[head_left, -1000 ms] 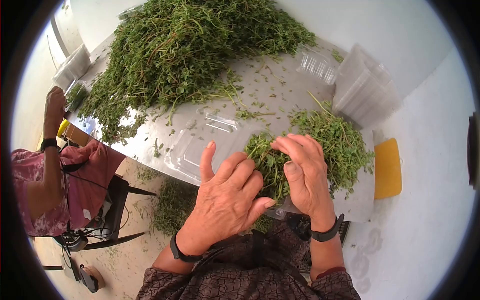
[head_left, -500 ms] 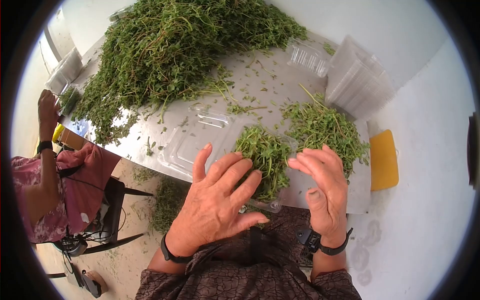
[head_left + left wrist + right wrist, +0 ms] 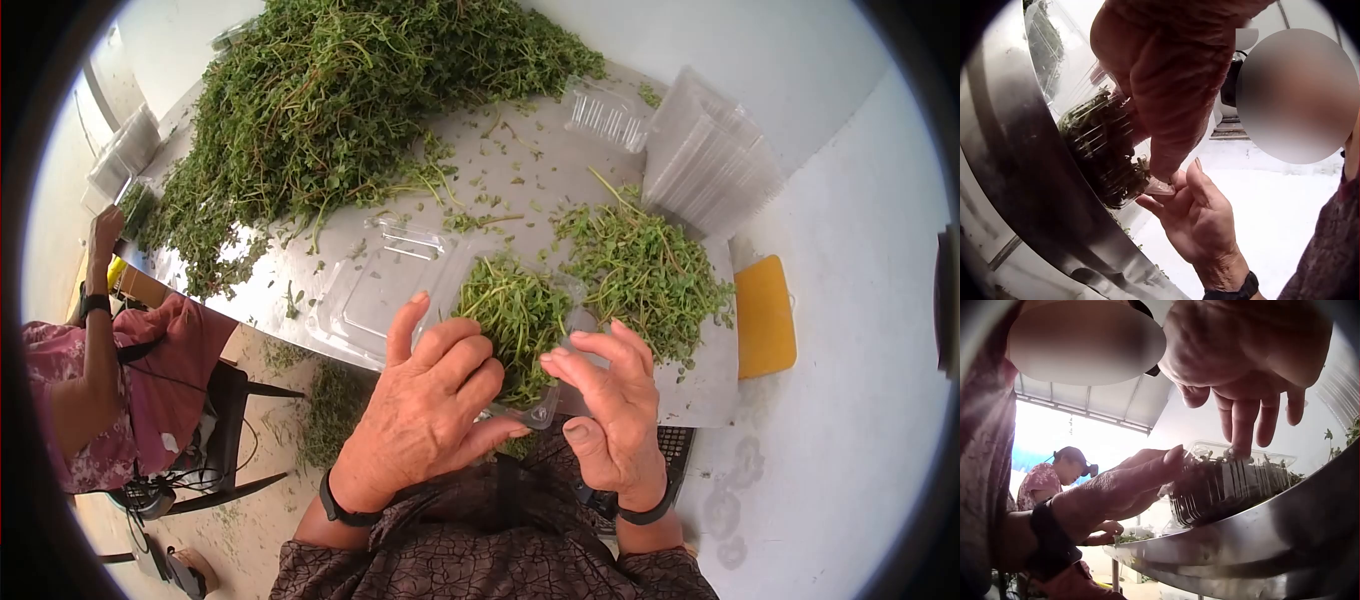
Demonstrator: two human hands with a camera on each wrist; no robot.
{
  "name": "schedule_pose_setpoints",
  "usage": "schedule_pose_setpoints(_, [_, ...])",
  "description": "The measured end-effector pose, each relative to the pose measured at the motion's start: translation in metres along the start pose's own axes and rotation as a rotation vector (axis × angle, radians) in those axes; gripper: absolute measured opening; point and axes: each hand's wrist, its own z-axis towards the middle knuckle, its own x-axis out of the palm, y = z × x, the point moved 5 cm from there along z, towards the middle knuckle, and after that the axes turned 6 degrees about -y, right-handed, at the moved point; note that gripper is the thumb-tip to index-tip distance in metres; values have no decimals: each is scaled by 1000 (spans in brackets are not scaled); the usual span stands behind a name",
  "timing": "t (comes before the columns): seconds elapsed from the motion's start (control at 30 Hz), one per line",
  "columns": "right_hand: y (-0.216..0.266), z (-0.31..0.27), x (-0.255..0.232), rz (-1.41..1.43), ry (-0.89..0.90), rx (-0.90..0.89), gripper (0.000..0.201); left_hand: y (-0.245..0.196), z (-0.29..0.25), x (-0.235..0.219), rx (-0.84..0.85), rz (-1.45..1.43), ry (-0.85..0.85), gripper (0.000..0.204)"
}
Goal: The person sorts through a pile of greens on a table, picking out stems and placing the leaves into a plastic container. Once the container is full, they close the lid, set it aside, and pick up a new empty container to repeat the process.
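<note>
A clear plastic box [image 3: 540, 413] at the table's front edge is filled with green leafy stems [image 3: 512, 315]; its open lid [image 3: 375, 290] lies to the left. My left hand [image 3: 425, 415] grips the box's left side, fingers bent over the rim and thumb at the front corner. Relaxed and spread, my right hand [image 3: 615, 425] has fingertips at the greens' right edge. In the left wrist view my right hand [image 3: 1200, 219] is beside the box corner. The right wrist view shows fingers of my right hand [image 3: 1250, 362] reaching down over the box [image 3: 1210, 494].
A large heap of greens [image 3: 320, 110] covers the back left of the table [image 3: 500, 150], and a smaller pile [image 3: 650, 270] lies right. Stacked clear boxes [image 3: 710, 155] stand behind it. A yellow board [image 3: 766, 318] is at the right. Another person [image 3: 100, 380] works at far left.
My right hand first moved away from the greens to the right, then came back toward them. My left fingers are more bent than half a second ago. The head view has shifted slightly.
</note>
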Motion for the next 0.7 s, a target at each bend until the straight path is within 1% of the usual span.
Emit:
schedule_pose_setpoints(0.07, [2, 2, 3, -34, 28, -21, 52, 0, 0, 0, 6, 0, -4, 45])
schedule_pose_setpoints(0.13, [6, 5, 6, -113, 52, -83, 53, 0, 0, 0, 23, -15, -6, 44])
schedule_pose_setpoints(0.27, [4, 8, 8, -136, 65, -116, 53, 2, 0, 0, 40, -14, -10, 43])
schedule_pose_setpoints(0.37, [6, 10, 7, -131, 77, -117, 54, 3, -2, 0, 67, 15, -45, 48])
schedule_pose_setpoints(0.47, [6, 12, -1, -114, 44, -92, 55, 1, -3, -6, 80, 37, -68, 53])
schedule_pose_setpoints(0.53, [4, 16, -10, -59, -24, -56, 56, 4, -8, -17, 61, 26, -174, 51])
schedule_pose_setpoints(0.57, [3, 18, -11, -54, -16, -53, 56, 8, -11, -19, 52, 24, -170, 51])
schedule_pose_setpoints(0.63, [4, 21, -13, -87, -50, -78, 56, 18, -18, -28, 23, 47, -241, 59])
schedule_pose_setpoints(0.7, [3, 23, -12, -78, -37, -70, 55, 25, -23, -32, -14, 41, -272, 61])
